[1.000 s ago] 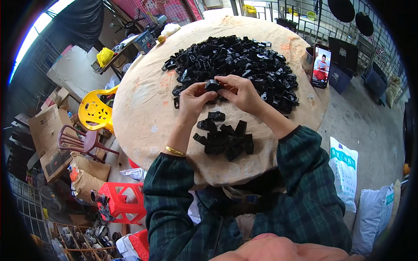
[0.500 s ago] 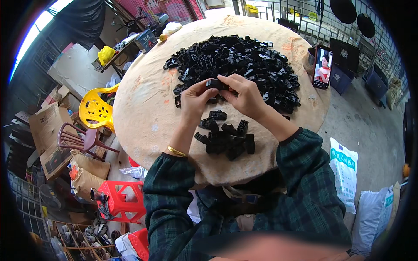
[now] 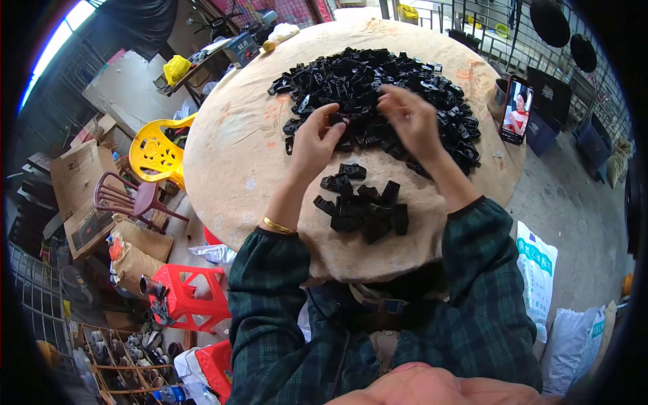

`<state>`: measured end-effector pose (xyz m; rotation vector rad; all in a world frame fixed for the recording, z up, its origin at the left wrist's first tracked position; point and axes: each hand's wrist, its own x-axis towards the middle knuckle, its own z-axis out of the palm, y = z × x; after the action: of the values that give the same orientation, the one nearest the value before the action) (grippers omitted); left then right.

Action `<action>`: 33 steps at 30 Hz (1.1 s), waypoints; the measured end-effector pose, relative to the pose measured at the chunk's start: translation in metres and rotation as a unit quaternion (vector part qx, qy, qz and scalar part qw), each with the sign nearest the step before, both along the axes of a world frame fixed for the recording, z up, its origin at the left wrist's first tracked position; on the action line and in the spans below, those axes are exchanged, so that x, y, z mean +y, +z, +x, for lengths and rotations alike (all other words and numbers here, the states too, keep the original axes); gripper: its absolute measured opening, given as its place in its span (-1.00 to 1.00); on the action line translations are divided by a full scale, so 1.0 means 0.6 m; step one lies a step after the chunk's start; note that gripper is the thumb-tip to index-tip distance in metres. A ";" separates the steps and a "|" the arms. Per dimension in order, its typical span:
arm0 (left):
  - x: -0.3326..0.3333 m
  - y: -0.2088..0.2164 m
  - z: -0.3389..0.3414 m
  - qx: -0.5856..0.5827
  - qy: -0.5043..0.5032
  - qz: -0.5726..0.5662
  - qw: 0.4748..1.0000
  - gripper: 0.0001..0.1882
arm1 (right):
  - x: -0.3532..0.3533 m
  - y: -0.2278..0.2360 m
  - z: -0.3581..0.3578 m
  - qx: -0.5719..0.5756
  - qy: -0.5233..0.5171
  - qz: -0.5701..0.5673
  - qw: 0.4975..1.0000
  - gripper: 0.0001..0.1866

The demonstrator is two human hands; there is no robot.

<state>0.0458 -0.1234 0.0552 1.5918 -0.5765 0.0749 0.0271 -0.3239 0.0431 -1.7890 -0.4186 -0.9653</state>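
A large heap of small black plastic parts (image 3: 378,74) covers the far half of the round table. In front of its near left edge, my left hand (image 3: 316,140) pinches one black plastic part (image 3: 335,119) between thumb and fingers, which mostly hide it. My right hand (image 3: 413,128) hangs over the middle of the heap, its fingers apart and slightly smeared, with nothing visible in them. Closer to me, between my forearms, lies a smaller group of several black parts (image 3: 364,210) on the cloth.
A pale patterned cloth (image 3: 229,169) drapes the table. At its right edge a phone (image 3: 516,111) leans upright against a round container (image 3: 498,98). A yellow chair (image 3: 158,152) and a red stool (image 3: 189,297) stand at left; white sacks (image 3: 536,277) sit on the floor at right.
My hands have separated: both were on one black part, now only the left holds it. My right hand has moved right and away over the heap. The whole view has shifted slightly.
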 end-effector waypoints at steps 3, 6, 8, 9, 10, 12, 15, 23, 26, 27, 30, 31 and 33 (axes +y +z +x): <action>0.013 -0.016 0.009 -0.086 -0.032 0.242 0.966 -0.63 | -0.029 0.004 0.007 0.018 -0.056 0.032 0.998 -0.84; 0.007 -0.017 -0.010 -0.127 -0.063 0.383 0.913 -0.68 | -0.029 -0.021 0.012 0.008 -0.106 -0.234 0.966 -0.90; 0.018 -0.025 -0.001 -0.156 -0.117 0.404 0.893 -0.67 | -0.011 -0.022 0.004 -0.006 -0.071 -0.309 0.948 -0.92; 0.024 -0.028 0.002 -0.186 -0.171 0.423 0.870 -0.66 | -0.003 -0.031 0.006 0.049 -0.053 -0.346 0.936 -0.88; 0.021 -0.019 -0.005 -0.188 -0.189 0.433 0.861 -0.63 | 0.002 -0.042 0.006 0.050 -0.054 -0.346 0.935 -0.88; 0.013 0.005 -0.014 -0.141 -0.216 0.457 0.851 -0.63 | 0.010 -0.064 0.008 0.041 -0.122 -0.479 0.868 -0.90; 0.028 0.006 -0.002 -0.050 -0.245 0.451 0.857 -0.63 | 0.032 -0.062 0.006 0.069 -0.150 -0.545 0.822 -0.90; 0.065 -0.026 0.057 -0.125 0.136 0.354 0.917 -0.67 | 0.027 -0.049 0.006 0.062 -0.082 -0.475 0.874 -0.84; 0.045 -0.044 0.045 -0.184 0.157 0.441 0.864 -0.58 | 0.030 -0.031 -0.001 0.044 -0.005 -0.175 0.984 -0.71; 0.033 -0.048 0.036 -0.209 0.169 0.475 0.838 -0.60 | 0.027 -0.028 -0.001 0.045 -0.006 -0.176 0.983 -0.71; 0.023 -0.057 0.028 -0.245 0.199 0.486 0.815 -0.67 | 0.030 -0.028 0.003 0.135 0.054 -0.071 0.987 -0.73; 0.017 -0.054 0.026 -0.248 0.196 0.484 0.816 -0.67 | 0.032 -0.031 0.004 0.187 0.150 0.045 0.970 -0.74; 0.006 -0.047 0.022 -0.340 0.185 0.396 0.833 -0.73 | 0.033 -0.035 0.003 0.233 0.239 0.161 0.929 -0.76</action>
<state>0.0592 -0.1199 0.0269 2.4981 -0.9054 0.8137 0.0289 -0.3041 0.0220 -1.4524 -0.3439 -0.2334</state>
